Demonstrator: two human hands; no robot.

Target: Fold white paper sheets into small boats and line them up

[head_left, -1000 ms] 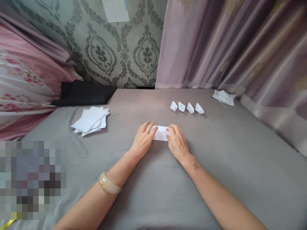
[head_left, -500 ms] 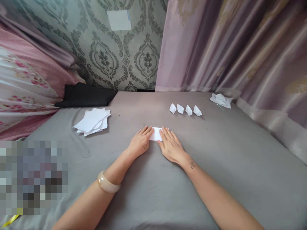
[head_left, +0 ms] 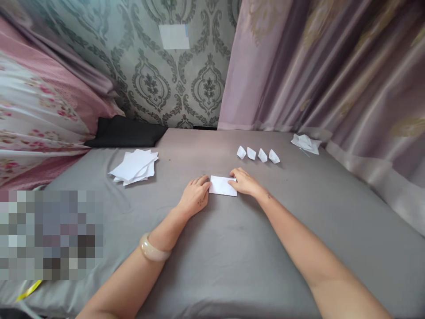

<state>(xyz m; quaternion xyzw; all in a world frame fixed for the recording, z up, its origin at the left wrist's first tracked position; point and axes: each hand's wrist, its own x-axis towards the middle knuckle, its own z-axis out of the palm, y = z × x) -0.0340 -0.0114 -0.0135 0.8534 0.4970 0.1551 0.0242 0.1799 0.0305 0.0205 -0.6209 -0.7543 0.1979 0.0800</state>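
A white sheet of paper (head_left: 222, 186), folded into a narrow rectangle, lies flat on the grey bed sheet between my hands. My left hand (head_left: 195, 195) is closed at its left edge, the fingers bent and the tips pressed to the paper's side. At the right end my right hand (head_left: 245, 182) pinches the paper, with the thumb over its top face and the fingers curled past the far corner. Beyond the right hand, several small folded paper shapes (head_left: 251, 153) stand in a row.
A stack of loose white paper (head_left: 134, 167) lies on the left. Some more white paper pieces (head_left: 306, 143) lie at the far right by the curtain (head_left: 279, 79). A folded black cloth (head_left: 128, 132) rests at the back left. Something yellow (head_left: 29, 290) shows below a blurred-out patch at lower left.
My right hand has gone from lying flat on the paper to gripping its right end, baring more of the paper. The left hand stays at the left edge. The view has shifted slightly.
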